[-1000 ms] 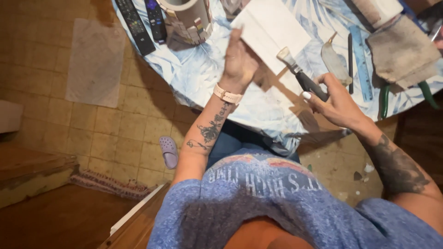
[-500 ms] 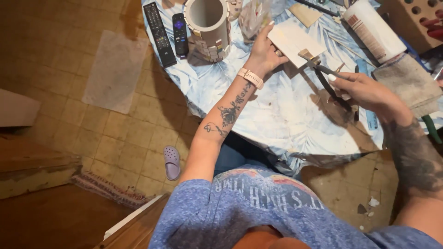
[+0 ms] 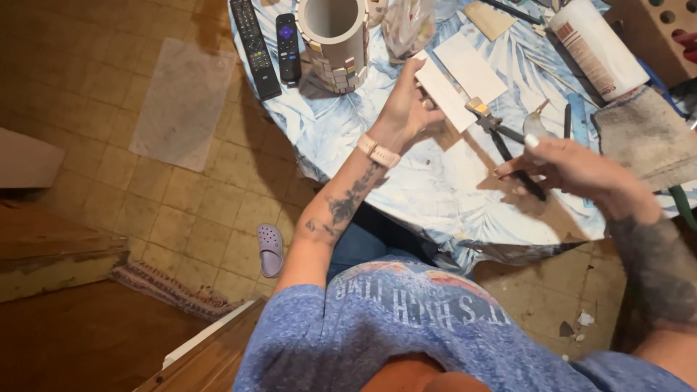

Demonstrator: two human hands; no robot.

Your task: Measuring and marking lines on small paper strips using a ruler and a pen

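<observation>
My left hand point(image 3: 406, 109) holds a white rectangular tile point(image 3: 444, 94) by its near edge, above the table covered with a blue-and-white leaf-print cloth point(image 3: 406, 196). My right hand point(image 3: 573, 168) grips the dark handles of tile nippers point(image 3: 501, 134), whose brass-coloured jaws bite the tile's right edge. A second white tile point(image 3: 470, 67) lies flat on the cloth just behind the held one.
A cylinder partly covered in small mosaic tiles point(image 3: 334, 40) stands at the table's back, beside two black remotes point(image 3: 267, 45). A clear bag point(image 3: 406, 29), a white tube point(image 3: 597, 47) and a grey cloth point(image 3: 646, 134) sit right. A lilac shoe point(image 3: 270, 248) lies on the tiled floor.
The view has tilted and closed in. The nippers have swung from beside the tile to grip its right edge, while my left hand keeps hold of the tile.
</observation>
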